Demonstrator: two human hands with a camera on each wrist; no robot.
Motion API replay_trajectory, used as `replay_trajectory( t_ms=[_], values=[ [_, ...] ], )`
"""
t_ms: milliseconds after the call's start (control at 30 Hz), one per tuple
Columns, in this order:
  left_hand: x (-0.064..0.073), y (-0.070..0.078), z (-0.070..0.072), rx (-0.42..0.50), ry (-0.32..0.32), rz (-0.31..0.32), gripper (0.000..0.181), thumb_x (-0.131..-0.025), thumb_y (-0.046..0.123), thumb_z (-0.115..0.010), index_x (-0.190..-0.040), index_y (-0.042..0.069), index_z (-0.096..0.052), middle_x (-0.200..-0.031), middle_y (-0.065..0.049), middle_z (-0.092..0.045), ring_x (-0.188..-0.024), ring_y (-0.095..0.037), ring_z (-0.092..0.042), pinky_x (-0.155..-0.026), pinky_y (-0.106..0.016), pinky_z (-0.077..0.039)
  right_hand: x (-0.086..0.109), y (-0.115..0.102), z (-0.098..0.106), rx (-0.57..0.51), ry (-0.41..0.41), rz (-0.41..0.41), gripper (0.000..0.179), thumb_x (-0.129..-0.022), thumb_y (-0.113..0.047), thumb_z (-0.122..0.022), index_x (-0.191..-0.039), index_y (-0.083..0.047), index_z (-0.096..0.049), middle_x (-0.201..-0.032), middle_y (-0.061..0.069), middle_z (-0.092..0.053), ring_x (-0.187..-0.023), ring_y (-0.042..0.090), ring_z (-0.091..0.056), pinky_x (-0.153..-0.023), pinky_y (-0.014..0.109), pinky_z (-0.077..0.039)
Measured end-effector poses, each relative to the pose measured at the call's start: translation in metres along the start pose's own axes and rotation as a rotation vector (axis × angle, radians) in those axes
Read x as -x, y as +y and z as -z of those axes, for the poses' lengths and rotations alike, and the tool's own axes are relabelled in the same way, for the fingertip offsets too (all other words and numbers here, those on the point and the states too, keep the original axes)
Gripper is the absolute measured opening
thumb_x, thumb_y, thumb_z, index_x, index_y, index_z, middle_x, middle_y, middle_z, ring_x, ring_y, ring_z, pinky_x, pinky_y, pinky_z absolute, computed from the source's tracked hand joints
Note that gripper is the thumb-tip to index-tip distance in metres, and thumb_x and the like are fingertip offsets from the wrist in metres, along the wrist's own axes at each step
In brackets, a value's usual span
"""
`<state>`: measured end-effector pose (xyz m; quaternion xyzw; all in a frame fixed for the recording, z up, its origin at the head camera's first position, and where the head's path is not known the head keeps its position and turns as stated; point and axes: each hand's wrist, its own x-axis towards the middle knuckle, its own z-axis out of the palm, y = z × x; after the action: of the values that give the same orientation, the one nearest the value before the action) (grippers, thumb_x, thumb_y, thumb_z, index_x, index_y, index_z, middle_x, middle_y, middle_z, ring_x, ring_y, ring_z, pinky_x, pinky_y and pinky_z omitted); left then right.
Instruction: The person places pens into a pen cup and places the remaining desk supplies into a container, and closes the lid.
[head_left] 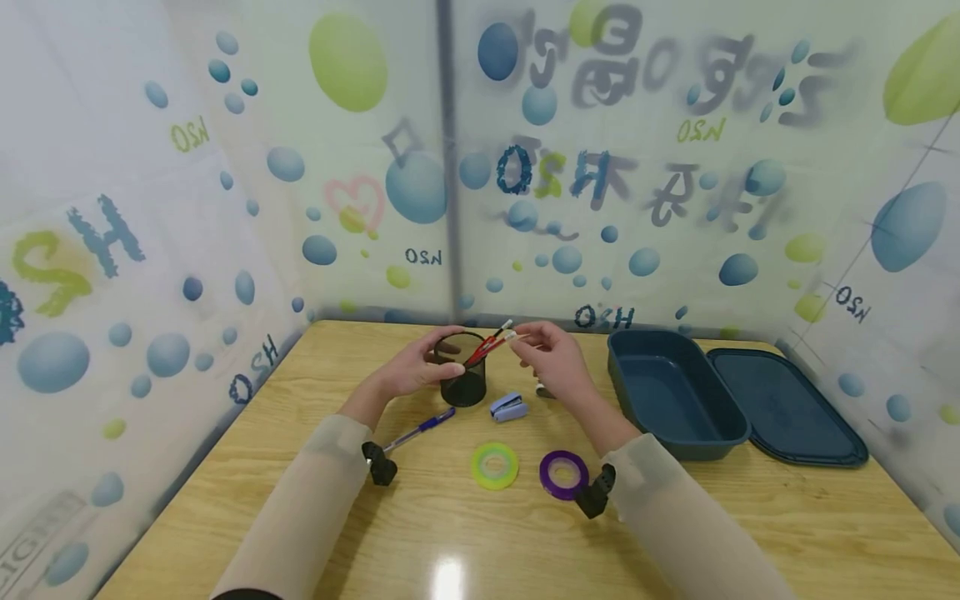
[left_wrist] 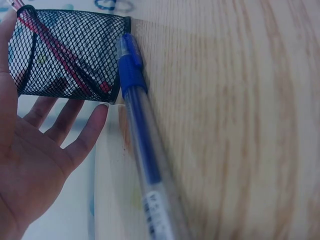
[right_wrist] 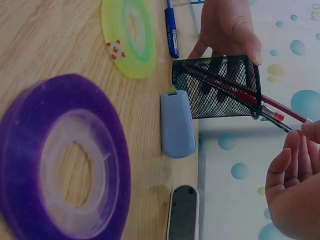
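A black mesh pen holder stands upright toward the back of the table. My left hand holds it from the left, with the thumb at the near side of the rim and the fingers around behind. Inside lean a red pencil, a pen with a red end and a dark pen, their upper ends sticking out to the right. At the pencil's upper end, my right hand pinches it between thumb and fingertips. In the left wrist view, a blue pen lies on the table beside the holder's base.
A light-blue stapler sits right of the holder, near a white item with a dark face. Closer lie a yellow-green tape roll and a purple tape roll. At right are a dark-blue bin and its lid.
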<state>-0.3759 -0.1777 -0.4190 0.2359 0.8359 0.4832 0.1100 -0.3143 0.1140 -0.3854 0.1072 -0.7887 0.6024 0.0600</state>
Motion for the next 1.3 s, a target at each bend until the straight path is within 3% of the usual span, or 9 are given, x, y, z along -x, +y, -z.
replay_trajectory(
  t_ms=[333, 500, 700, 800, 1067, 1300],
  values=[
    [0.001, 0.002, 0.004, -0.006, -0.023, 0.004, 0.076, -0.107, 0.035, -0.074, -0.172, 0.029, -0.035, -0.165, -0.023, -0.050, -0.141, -0.044, -0.059, -0.104, -0.057, -0.060, 0.005, 0.007, 0.008, 0.080, -0.060, -0.040, 0.030, -0.107, -0.021, -0.072, -0.133, -0.007, -0.073, -0.109, 0.008, -0.075, -0.090, 0.022, -0.070, -0.077, 0.038, -0.060],
    [-0.001, 0.003, 0.008, -0.021, -0.038, 0.018, 0.075, -0.107, 0.037, -0.074, -0.171, 0.032, -0.035, -0.165, -0.020, -0.050, -0.143, -0.044, -0.058, -0.106, -0.058, -0.059, 0.009, 0.008, 0.006, 0.107, -0.155, -0.050, 0.024, -0.107, -0.022, -0.073, -0.126, -0.008, -0.075, -0.111, 0.010, -0.076, -0.092, 0.025, -0.070, -0.072, 0.032, -0.055],
    [-0.001, 0.007, 0.011, -0.031, -0.064, 0.019, 0.076, -0.107, 0.038, -0.073, -0.171, 0.030, -0.033, -0.167, -0.021, -0.048, -0.148, -0.045, -0.054, -0.108, -0.061, -0.057, 0.015, 0.001, -0.006, 0.186, -0.271, -0.025, 0.022, -0.106, -0.024, -0.074, -0.124, -0.011, -0.078, -0.117, 0.008, -0.077, -0.097, 0.022, -0.069, -0.084, 0.039, -0.059],
    [-0.001, 0.009, 0.012, -0.034, -0.081, 0.019, 0.076, -0.108, 0.038, -0.072, -0.172, 0.029, -0.032, -0.167, -0.021, -0.047, -0.148, -0.047, -0.054, -0.109, -0.062, -0.056, 0.015, -0.001, -0.014, 0.212, -0.329, 0.011, 0.024, -0.107, -0.024, -0.073, -0.125, -0.009, -0.079, -0.116, 0.006, -0.077, -0.095, 0.018, -0.068, -0.081, 0.032, -0.057],
    [-0.002, 0.011, 0.014, -0.053, -0.094, 0.045, 0.078, -0.106, 0.040, -0.075, -0.172, 0.031, -0.032, -0.165, -0.020, -0.050, -0.141, -0.044, -0.060, -0.105, -0.057, -0.058, 0.015, -0.001, -0.034, 0.308, -0.482, 0.064, 0.022, -0.107, -0.021, -0.073, -0.125, -0.009, -0.080, -0.116, 0.003, -0.079, -0.097, 0.017, -0.071, -0.083, 0.032, -0.060],
    [0.000, 0.010, 0.015, -0.081, -0.096, 0.047, 0.079, -0.105, 0.044, -0.075, -0.171, 0.033, -0.033, -0.165, -0.018, -0.051, -0.140, -0.044, -0.061, -0.106, -0.056, -0.058, 0.012, 0.005, -0.056, 0.381, -0.578, 0.108, 0.022, -0.105, -0.015, -0.074, -0.126, -0.012, -0.082, -0.125, 0.005, -0.081, -0.112, 0.020, -0.073, -0.099, 0.039, -0.059]
  ],
)
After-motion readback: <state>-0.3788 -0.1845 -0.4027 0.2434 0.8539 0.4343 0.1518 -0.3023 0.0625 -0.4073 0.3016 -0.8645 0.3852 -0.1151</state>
